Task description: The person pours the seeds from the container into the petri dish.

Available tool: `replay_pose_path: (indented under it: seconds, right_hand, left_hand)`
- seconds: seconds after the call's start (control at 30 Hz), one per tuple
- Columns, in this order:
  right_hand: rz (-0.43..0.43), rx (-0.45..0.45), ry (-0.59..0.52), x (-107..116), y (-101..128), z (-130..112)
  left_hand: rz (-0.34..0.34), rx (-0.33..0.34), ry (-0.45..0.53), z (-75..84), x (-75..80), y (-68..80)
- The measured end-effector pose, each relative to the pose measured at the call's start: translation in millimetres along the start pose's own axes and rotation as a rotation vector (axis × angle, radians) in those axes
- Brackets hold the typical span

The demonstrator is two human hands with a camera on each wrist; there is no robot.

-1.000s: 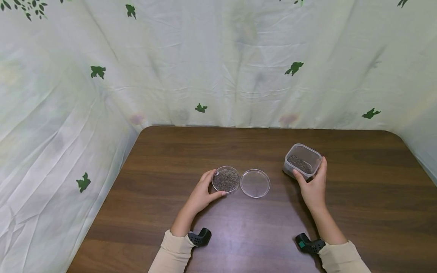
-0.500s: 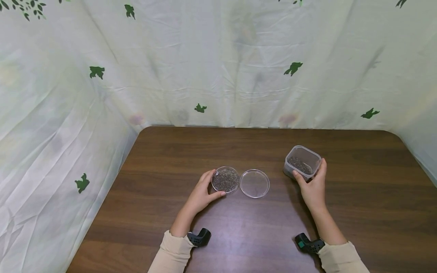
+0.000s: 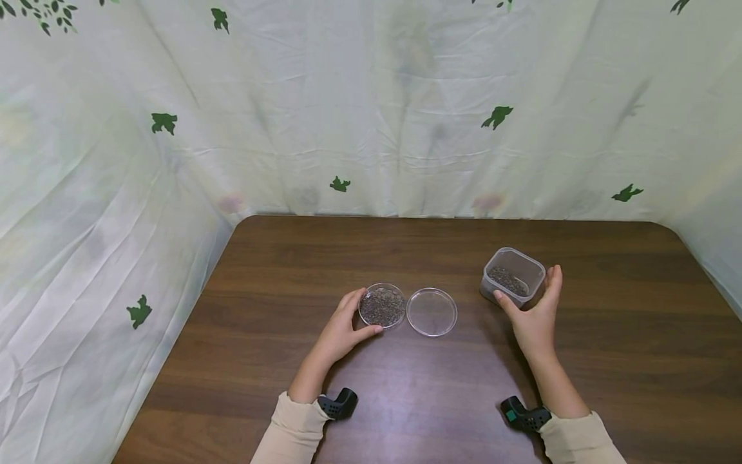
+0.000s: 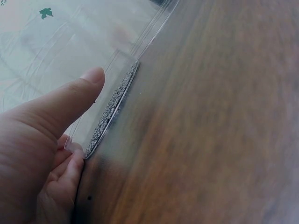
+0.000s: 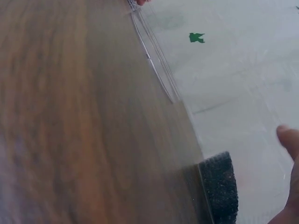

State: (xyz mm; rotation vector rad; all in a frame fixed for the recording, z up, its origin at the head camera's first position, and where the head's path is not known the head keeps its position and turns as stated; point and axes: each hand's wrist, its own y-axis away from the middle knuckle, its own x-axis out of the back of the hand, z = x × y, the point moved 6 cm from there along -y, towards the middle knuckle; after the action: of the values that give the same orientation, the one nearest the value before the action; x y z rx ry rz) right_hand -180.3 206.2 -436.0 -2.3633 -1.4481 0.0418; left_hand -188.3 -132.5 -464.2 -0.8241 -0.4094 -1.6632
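A: Hands first. Where does the left hand (image 3: 342,330) sit?

B: It curls round the near left side of a round dish (image 3: 382,305). Thumb on the near rim, fingers on the left rim. The dish rests flat on the table (image 3: 406,399) and holds a thin layer of dark grains. The left wrist view shows the same hand (image 4: 42,154) with the thumb over the clear wall of the dish (image 4: 112,109) and a fingertip at its base.

A: And the right hand (image 3: 533,319)?

B: It stands behind a clear square tub (image 3: 513,276), palm toward it. Thumb at the near left corner, fingers raised straight along the right side. The fingers look spread rather than clamped; contact with the tub wall probably exists at the thumb, but the view is too small to confirm it. The right wrist view is blurred and shows only a fingertip of that hand (image 5: 290,140) and the dark contents of the tub (image 5: 218,186).

A: What is in the tub?

B: Dark grains, covering the bottom. The tub stands upright, well apart from the dish, to the right.

A: Anything between them?

B: One clear lid (image 3: 431,312), flat on the table, touching or just beside the right rim of the dish.

A: Surroundings?

B: Pale cloth (image 3: 371,109) with green leaf prints hangs behind and beside the table. A black device (image 3: 339,404) sits at each wrist, below cream sleeves.
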Motion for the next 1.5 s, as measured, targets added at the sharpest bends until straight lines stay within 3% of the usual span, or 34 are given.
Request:
replay_pose_path:
  seconds: [0.13, 0.57, 0.9, 1.03, 1.3, 1.5]
  right_hand:
    - [0.021, 0.106, -0.036, 2.1, 0.7, -9.8]
    - [-0.024, 0.402, -0.245, -2.2, 11.9, -40.5]
    - [-0.144, 0.5, -0.301, -14.7, 23.6, -50.8]
    - [-0.265, 0.48, -0.281, -26.1, 27.4, -47.6]
    - [-0.515, 0.306, -0.131, -46.6, 38.3, -55.5]
    - [-0.634, 0.216, -0.022, -56.1, 41.6, -37.5]
  left_hand:
    - [0.002, 0.0, 0.001, 0.0, 0.1, -0.3]
    - [0.012, -0.017, 0.006, 0.2, 0.3, -1.7]
    - [0.005, -0.013, 0.005, 0.6, -0.2, -1.9]
    - [0.005, -0.012, 0.006, 1.0, 0.0, -1.5]
    - [0.005, -0.013, 0.0, 1.0, 0.0, -1.0]
    - [0.015, -0.025, 0.001, 2.4, 1.3, 0.3]
